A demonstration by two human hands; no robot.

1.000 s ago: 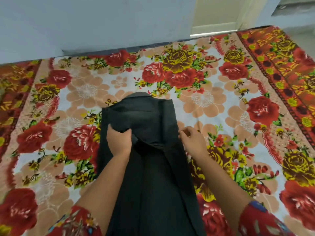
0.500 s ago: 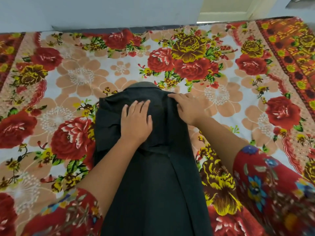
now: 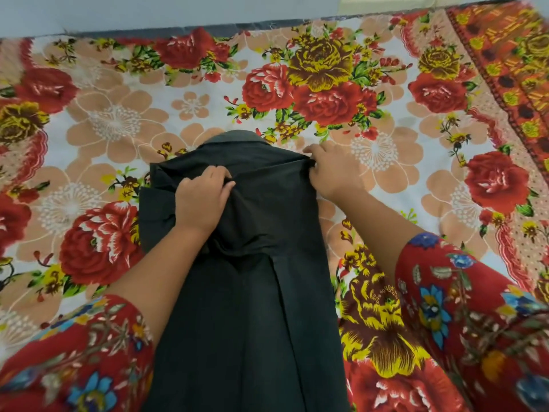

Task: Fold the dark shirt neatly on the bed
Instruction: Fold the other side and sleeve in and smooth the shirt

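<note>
Head view, downward over the hands. Left hand point(image 3: 203, 200): fingers curled, pinching a bunch of cloth at the middle of the dark charcoal woven shirt point(image 3: 246, 307), knuckles up. Right hand point(image 3: 332, 171): fingers closed on the shirt's far right corner, just beyond the left hand and to its right, cloth pulled taut between the two. Shirt: folded into a long narrow strip, lying flat on the bed and running from the near edge of view away from the person; curved collar point(image 3: 236, 136) showing at its far end. Red floral-print sleeves point(image 3: 463, 316): on both forearms, either side of the shirt. Floral bedsheet with red and yellow roses point(image 3: 118, 120): under the shirt, spread all round it. Pale wall point(image 3: 148, 10): beyond the sheet's far edge.
</note>
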